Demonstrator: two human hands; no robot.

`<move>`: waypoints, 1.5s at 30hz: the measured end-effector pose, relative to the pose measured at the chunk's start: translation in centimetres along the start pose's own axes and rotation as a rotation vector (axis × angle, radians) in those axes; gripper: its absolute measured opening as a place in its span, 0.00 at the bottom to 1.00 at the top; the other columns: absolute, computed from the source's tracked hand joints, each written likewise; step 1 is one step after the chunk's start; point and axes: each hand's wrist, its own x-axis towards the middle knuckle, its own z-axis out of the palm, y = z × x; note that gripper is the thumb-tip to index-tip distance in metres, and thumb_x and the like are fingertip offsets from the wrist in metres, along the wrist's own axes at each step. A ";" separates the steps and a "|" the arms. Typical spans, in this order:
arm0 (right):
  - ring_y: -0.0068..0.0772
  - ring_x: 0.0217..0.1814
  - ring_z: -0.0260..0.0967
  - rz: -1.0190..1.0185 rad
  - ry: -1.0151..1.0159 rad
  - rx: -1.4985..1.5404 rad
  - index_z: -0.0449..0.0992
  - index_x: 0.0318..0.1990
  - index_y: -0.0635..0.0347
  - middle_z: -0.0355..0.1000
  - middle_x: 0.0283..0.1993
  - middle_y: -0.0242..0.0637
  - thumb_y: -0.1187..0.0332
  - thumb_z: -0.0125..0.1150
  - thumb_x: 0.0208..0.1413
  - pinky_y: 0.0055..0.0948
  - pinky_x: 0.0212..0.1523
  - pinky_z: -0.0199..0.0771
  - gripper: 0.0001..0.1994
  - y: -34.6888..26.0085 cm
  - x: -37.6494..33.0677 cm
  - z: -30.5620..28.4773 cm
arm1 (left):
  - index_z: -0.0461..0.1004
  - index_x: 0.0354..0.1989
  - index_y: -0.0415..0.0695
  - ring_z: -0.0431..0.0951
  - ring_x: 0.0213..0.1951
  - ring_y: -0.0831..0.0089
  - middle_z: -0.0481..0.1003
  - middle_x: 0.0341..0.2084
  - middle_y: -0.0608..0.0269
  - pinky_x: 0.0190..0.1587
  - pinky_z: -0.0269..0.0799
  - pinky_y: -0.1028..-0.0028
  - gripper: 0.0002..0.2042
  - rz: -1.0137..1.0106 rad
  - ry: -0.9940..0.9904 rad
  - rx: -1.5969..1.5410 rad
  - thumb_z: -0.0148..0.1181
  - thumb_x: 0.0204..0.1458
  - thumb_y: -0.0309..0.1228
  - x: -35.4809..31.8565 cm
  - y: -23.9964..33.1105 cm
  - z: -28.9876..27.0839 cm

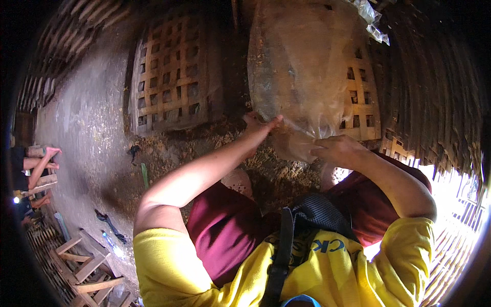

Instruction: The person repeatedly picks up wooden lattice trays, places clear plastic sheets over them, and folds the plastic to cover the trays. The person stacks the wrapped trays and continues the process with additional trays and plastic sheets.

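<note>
A large clear plastic sheet (307,66) lies over a woven lattice tray (364,97), whose slats show along the right side. My left hand (262,129) is at the near left edge of the plastic, its fingers closed on it. My right hand (340,149) pinches the near right part, where the plastic gathers into folds. Between my hands the near edge is drawn into a line, and a loose flap hangs below it. The plastic partly hides what my left fingertips grip.
Another lattice tray (166,77) stands to the left. Further left are a green strip (144,175), a dark strap (110,225), a plastic bottle (112,244) and a wooden frame (84,266). Another person's foot (48,156) shows at the far left. A slatted wall (434,92) rises at right.
</note>
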 end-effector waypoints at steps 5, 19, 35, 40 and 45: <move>0.39 0.45 0.72 0.011 -0.019 0.039 0.73 0.46 0.55 0.70 0.50 0.40 0.71 0.52 0.49 0.33 0.43 0.75 0.15 0.1 0.6 0.1 | 0.48 0.54 0.35 0.72 0.40 0.67 0.67 0.41 0.51 0.40 0.71 0.68 0.34 0.022 -0.128 -0.171 0.64 0.47 0.34 -0.9 0.5 -0.6; 0.41 0.38 0.72 0.158 -0.387 0.006 0.78 0.32 0.52 0.73 0.35 0.37 0.71 0.56 0.44 0.38 0.35 0.73 0.07 0.3 0.0 -3.2 | 0.63 0.51 0.42 0.71 0.42 0.68 0.71 0.39 0.57 0.45 0.66 0.70 0.19 -0.075 -0.053 0.040 0.57 0.51 0.30 0.7 -1.9 -6.0; 0.36 0.43 0.68 0.112 -0.243 0.315 0.80 0.34 0.45 0.73 0.34 0.31 0.70 0.59 0.41 0.35 0.47 0.66 0.10 -2.1 -2.1 -9.0 | 0.70 0.46 0.39 0.71 0.42 0.72 0.74 0.40 0.61 0.46 0.65 0.70 0.22 0.147 -0.359 -0.045 0.62 0.48 0.40 1.6 4.3 -3.2; 0.37 0.42 0.69 0.133 -0.323 0.313 0.80 0.34 0.46 0.74 0.33 0.33 0.68 0.60 0.41 0.35 0.46 0.66 0.10 -1.3 -1.5 -8.0 | 0.73 0.43 0.40 0.74 0.38 0.75 0.76 0.36 0.65 0.43 0.68 0.72 0.14 0.159 -0.443 -0.133 0.61 0.50 0.34 1.9 2.0 -4.0; 0.38 0.41 0.69 0.197 -0.438 0.289 0.80 0.35 0.47 0.74 0.33 0.34 0.66 0.60 0.41 0.35 0.45 0.67 0.10 -0.1 -2.5 -7.1 | 0.67 0.53 0.43 0.70 0.49 0.71 0.73 0.45 0.63 0.53 0.61 0.69 0.22 0.145 -0.750 0.214 0.60 0.50 0.35 0.2 0.7 -4.7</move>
